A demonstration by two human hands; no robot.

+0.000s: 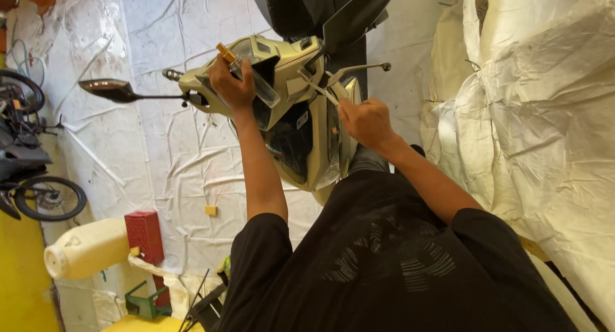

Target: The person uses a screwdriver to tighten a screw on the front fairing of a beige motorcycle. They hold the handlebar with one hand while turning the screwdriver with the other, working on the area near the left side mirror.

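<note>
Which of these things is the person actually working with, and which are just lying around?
In use:
- left hand, gripping a clear bottle with a gold cap
- right hand, holding a thin metal tool
- pale green scooter

Lying about:
- white jug
- red crate
- small yellow block
- bicycle
- white floor sheet

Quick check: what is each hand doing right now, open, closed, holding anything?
Left hand: closed around a clear bottle with a gold cap.
Right hand: closed on a thin metal tool, at the scooter front.
</note>
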